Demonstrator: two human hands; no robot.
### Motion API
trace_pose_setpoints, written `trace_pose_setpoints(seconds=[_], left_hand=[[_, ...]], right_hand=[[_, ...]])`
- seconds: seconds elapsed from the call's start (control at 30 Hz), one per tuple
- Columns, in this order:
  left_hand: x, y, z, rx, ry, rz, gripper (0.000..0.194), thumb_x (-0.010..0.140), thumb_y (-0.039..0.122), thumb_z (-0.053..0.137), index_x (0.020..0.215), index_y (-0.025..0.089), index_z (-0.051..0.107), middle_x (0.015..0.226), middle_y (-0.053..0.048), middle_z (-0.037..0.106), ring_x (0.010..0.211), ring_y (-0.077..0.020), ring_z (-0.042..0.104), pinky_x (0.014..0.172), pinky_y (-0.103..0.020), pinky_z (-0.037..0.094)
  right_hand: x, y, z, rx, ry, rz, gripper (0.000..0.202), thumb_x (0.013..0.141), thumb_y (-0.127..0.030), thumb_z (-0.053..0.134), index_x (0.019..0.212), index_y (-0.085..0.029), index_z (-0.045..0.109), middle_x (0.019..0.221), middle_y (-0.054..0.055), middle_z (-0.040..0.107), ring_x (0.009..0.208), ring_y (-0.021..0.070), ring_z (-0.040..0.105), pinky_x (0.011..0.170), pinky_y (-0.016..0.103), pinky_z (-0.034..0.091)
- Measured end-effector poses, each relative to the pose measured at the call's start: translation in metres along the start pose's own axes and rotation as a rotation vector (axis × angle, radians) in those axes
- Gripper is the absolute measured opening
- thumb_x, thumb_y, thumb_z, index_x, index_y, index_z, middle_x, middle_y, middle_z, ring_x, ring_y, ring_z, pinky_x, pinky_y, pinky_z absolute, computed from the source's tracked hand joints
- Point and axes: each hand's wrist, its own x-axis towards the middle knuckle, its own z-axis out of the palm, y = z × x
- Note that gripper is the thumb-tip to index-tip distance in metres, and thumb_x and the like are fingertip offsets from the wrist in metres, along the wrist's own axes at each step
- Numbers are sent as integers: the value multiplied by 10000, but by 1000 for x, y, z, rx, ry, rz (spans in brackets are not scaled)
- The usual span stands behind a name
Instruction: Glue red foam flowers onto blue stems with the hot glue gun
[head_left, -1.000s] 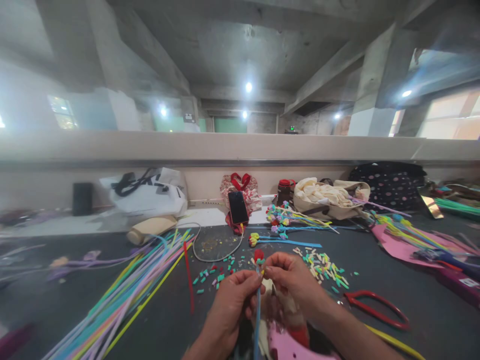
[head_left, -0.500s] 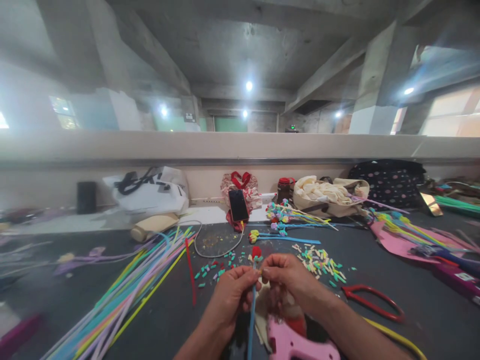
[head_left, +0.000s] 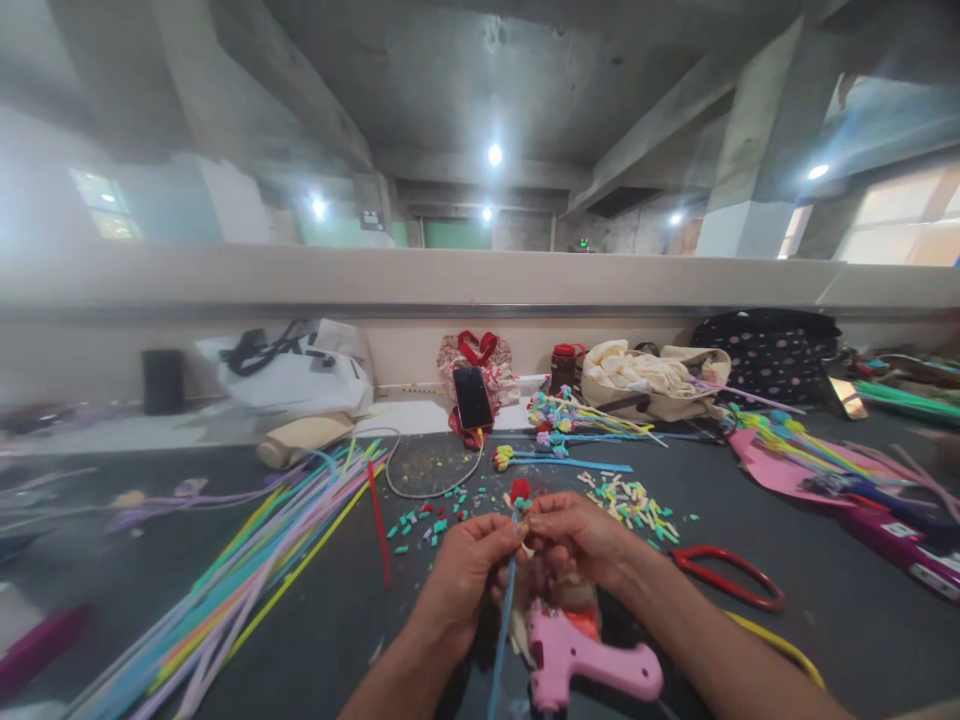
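Note:
My left hand [head_left: 480, 560] is closed around a blue pipe cleaner [head_left: 502, 635], holding it upright just below its top. A red fuzzy tuft [head_left: 520, 489] and small teal pieces sit at that top end. Close against the stem, my right hand [head_left: 581, 535] pinches what looks like a small yellow piece [head_left: 527, 523], mostly covered by the fingertips. Below my right hand lies a pink glue gun [head_left: 592, 655], its handle pointing right. Short cut pieces [head_left: 634, 505] in cream, yellow and teal are scattered beyond my right hand.
Long pastel pipe cleaners [head_left: 247, 580] lie at left, near a red one [head_left: 379, 525]. Finished-looking blue stems [head_left: 577, 463] lie beyond my hands, before a phone [head_left: 474, 398] on a cable. Red-handled pliers [head_left: 731, 578] are at right. Bags [head_left: 652, 375] line the back.
The view has tilted down slightly, bringing more of the glue gun into sight. Both hands stay together at the top of the blue pipe cleaner, fingertips shifted a little.

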Motion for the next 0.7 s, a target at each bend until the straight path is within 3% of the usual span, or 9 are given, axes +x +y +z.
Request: trace_pose_setpoints(seconds=[0.37,0.53,0.6,0.7], left_hand=[[-5,6,5,86,39,92,265,535,329,689,529,151,493,418,46,512,335,-23,337,363,-158,227],[-3,5,-3,27,13,44,259,559,352,662,539,145,508,414,59,487,308,-14,329,349,-156,226],[-1,3,-6,-3,-14,-7,263,565,361,649,536,145,503,405,56,479,322,-28,369,360,-158,254],[2,-1,-8,-18,-14,-87,246,557,344,646,555,151,493,462,32,537,401,-62,476,400,-164,308]], right_hand=[[1,-1,2,-72,11,-51,229,487,-251,711,564,-122,537,433,-60,505,300,3,313,314,146,180],[-16,-14,8,-218,79,-114,221,664,-329,635,643,-112,602,558,-2,602,364,32,411,350,160,225],[-35,-17,9,-332,101,-130,192,708,-295,605,741,-110,641,655,24,635,442,55,468,389,166,269],[-70,-14,12,-886,52,-135,199,685,-241,597,868,-174,639,737,2,617,645,125,527,550,209,368]])
